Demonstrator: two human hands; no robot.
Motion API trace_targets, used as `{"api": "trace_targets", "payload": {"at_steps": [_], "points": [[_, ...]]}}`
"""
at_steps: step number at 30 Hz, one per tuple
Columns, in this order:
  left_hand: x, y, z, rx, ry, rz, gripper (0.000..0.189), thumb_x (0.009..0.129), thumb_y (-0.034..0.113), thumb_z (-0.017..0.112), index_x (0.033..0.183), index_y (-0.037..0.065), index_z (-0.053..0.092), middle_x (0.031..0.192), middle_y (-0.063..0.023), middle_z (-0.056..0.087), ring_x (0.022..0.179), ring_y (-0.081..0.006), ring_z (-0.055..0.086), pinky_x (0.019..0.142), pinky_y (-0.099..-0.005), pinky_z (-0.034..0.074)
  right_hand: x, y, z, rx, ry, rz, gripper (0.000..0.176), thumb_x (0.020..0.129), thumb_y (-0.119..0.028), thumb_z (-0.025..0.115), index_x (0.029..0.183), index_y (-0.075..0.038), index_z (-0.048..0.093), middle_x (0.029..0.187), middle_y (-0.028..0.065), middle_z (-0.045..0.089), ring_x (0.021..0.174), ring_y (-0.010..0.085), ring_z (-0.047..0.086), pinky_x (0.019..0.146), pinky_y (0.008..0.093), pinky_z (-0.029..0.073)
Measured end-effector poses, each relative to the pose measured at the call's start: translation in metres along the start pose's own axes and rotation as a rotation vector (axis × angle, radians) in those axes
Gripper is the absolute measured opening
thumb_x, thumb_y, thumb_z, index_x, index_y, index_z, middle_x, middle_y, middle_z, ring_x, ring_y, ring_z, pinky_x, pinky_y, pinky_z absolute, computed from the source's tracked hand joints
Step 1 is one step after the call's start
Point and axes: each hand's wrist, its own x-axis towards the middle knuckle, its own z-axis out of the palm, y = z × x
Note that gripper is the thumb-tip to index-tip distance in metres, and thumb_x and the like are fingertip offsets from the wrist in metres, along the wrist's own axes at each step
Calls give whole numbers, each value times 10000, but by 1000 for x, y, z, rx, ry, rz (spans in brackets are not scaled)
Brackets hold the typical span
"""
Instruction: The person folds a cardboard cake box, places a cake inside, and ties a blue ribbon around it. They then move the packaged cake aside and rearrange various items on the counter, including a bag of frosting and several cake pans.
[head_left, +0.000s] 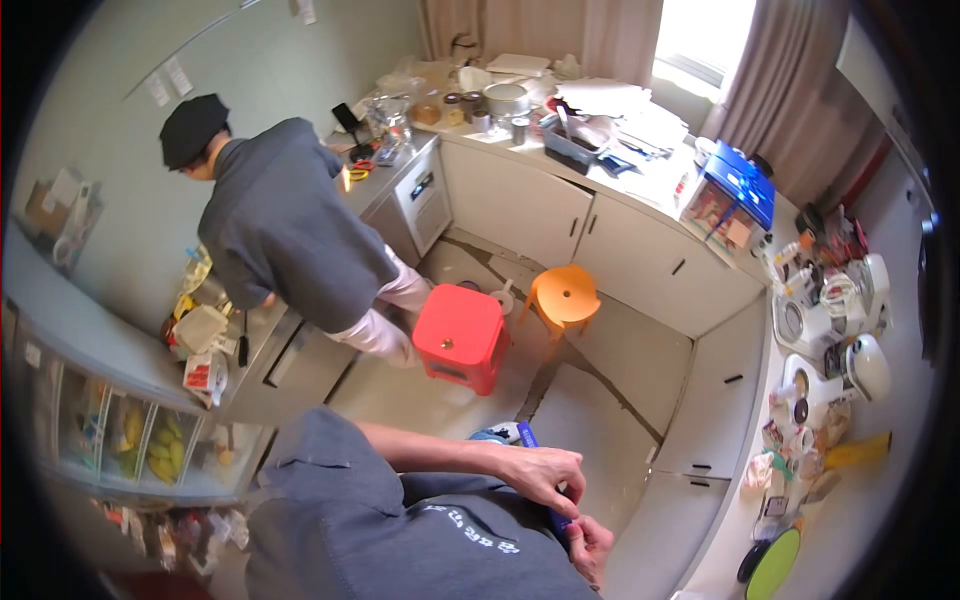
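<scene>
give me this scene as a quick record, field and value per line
left hand: fingers curled at a small dark blue item, mostly hidden
right hand: fingers bent, close at the same item
grip: exact hold unclear
floor: red square plastic stool beside orange plastic stool
co-worker: person in dark grey shirt and black cap, facing the left counter
far counter: clear box with blue lid

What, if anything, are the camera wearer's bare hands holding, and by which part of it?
A narrow blue item of unclear kind and material, pinched near its lower end in view by the fingers of the left hand and right hand.
</scene>
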Motion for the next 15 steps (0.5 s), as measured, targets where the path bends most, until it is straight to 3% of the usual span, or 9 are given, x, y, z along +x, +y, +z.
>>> {"api": "trace_targets", "payload": {"at_steps": [3,6,9,12,15], "points": [[19,-2,1,156,-60,140,487,901,475,692,967,-7,727,878,-139,686,1068,-310,582,873,-395,477,-8,-25,-18,36,51,24,229,974,-152,685,807,2,655,647,20,562,624,98,487,570,286,374],[37,17,-10,29,-366,41,479,916,446,681,968,-30,698,811,-142,652,936,-286,600,822,-395,486,-15,-48,-33,6,51,22,227,932,-143,704,764,1,655,631,31,571,608,114,514,576,291,393],[51,26,-6,-163,-578,82,459,916,409,674,957,-48,669,730,-132,578,779,-251,568,741,-402,477,-22,-44,-39,2,56,-78,221,911,-133,711,750,6,652,642,60,596,596,151,545,576,304,412],[58,18,11,-254,-572,114,450,911,384,671,888,-62,616,687,-110,509,688,-208,516,659,-406,441,-28,-42,-42,-14,74,-112,202,896,-115,720,750,8,655,659,86,623,595,185,580,583,315,438],[59,25,11,-177,-650,77,459,885,407,662,905,-52,670,714,-58,573,697,-169,545,650,-361,437,-37,-43,-41,-26,90,-100,165,880,-94,734,761,3,671,672,98,645,608,202,612,594,319,462]]}}
